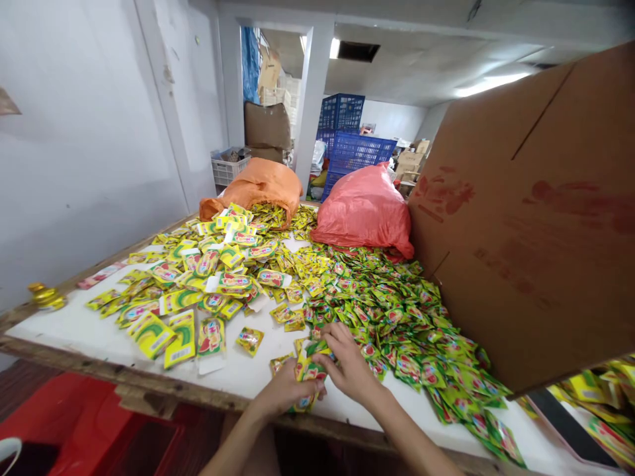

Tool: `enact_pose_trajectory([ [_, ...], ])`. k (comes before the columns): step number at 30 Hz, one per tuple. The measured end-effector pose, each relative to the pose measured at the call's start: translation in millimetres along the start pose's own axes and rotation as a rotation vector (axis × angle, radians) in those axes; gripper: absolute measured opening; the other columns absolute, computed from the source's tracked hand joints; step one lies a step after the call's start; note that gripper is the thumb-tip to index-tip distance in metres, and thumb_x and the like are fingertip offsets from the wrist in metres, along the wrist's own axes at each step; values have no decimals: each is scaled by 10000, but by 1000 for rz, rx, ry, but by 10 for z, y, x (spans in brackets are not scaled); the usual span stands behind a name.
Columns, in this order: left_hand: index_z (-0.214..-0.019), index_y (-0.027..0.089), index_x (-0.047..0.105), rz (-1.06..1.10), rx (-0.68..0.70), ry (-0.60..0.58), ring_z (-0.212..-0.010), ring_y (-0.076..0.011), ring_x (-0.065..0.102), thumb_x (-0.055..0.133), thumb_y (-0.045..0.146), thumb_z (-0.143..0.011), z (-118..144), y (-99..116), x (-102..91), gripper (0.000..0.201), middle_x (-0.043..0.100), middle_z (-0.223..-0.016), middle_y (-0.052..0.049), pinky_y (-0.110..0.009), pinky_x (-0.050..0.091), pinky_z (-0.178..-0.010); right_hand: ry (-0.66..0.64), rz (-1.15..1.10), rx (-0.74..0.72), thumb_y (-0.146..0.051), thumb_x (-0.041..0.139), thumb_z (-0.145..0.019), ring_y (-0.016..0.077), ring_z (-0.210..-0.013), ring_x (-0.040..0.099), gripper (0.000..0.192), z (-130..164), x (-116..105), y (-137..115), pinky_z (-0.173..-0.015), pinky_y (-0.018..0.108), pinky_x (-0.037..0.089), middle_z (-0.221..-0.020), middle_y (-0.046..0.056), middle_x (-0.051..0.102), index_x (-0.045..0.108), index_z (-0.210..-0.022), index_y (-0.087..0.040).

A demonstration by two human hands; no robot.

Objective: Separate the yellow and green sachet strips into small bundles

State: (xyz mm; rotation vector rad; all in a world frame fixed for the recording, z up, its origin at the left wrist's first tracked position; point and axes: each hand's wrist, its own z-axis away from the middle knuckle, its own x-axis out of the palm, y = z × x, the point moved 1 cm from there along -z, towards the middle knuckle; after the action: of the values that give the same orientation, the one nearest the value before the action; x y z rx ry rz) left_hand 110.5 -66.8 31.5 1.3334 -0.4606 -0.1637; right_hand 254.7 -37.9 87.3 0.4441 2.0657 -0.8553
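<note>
My left hand grips a small stack of yellow-green sachets at the near edge of the white table. My right hand rests on top of that stack, its fingers reaching into the big heap of small green sachets just beyond. Larger yellow sachets lie spread over the left half of the table.
An orange sack and a pink sack lie at the table's far end. A large cardboard flap stands up on the right. Blue crates stand in the back room. A red tub sits under the table at left.
</note>
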Motion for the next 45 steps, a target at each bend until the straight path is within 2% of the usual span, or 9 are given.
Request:
enact_pose_trajectory([
  [5,-797,163,661,-164,139,116,-839,-244,579,727,288,-545,-67,35,30,289,674,-749,-31,-306,440,-765,-115,48,-39,-227,549,-796,217,-951,444,48,-59,-139,-139,-820,371,363,-982,43,526,582,-765,-211],
  [9,-900,158,643,-156,208,159,-886,-249,564,701,272,-590,-139,-5,84,335,668,-845,-29,-311,428,-798,-48,17,53,-247,544,-804,217,-962,453,115,62,-175,-98,-823,368,362,-1019,50,530,568,-915,-232],
  [16,-988,171,610,-104,278,95,-930,-229,559,653,159,-616,-160,-75,144,375,645,-981,-33,-290,423,-823,-24,8,176,-255,524,-814,252,-1020,431,111,357,40,-47,-841,402,344,-1045,53,532,608,-745,-234],
  [20,-1020,178,564,-39,274,90,-1005,-233,540,652,197,-649,-139,-80,126,382,625,-1044,-48,-301,399,-884,96,-169,303,-295,520,-815,238,-994,472,120,462,160,5,-854,384,365,-1020,53,551,579,-911,-255],
  [23,-1095,196,455,17,242,85,-968,-225,566,673,228,-651,-115,-109,132,496,617,-1044,-58,-313,425,-849,264,-421,436,-313,505,-820,203,-888,539,199,568,260,76,-786,315,430,-932,56,575,486,-995,-221],
  [26,-1118,238,329,-10,273,201,-859,-187,606,655,237,-681,-55,-131,130,545,597,-1001,-43,-306,455,-782,345,-553,497,-327,513,-815,182,-818,565,200,662,378,111,-746,277,453,-859,45,577,463,-963,-203],
  [28,-1076,241,334,-72,314,271,-834,-172,609,620,252,-719,3,-124,117,457,578,-985,-35,-297,459,-767,383,-556,511,-329,525,-809,178,-818,568,215,700,437,114,-752,273,456,-855,44,576,464,-968,-198],
  [36,-877,174,535,-330,281,182,-721,-170,598,527,295,-785,57,-108,-18,153,627,-759,-17,-256,456,-665,350,-477,456,-306,506,-821,197,-903,567,226,674,425,121,-802,294,455,-975,68,601,534,-1016,-196],
  [45,-964,175,513,-252,276,160,-714,-154,590,554,266,-771,-10,-162,-52,217,620,-781,-15,-239,448,-645,353,-440,418,-274,475,-836,189,-910,571,256,704,464,95,-800,281,466,-1002,78,592,484,-1078,-190],
])
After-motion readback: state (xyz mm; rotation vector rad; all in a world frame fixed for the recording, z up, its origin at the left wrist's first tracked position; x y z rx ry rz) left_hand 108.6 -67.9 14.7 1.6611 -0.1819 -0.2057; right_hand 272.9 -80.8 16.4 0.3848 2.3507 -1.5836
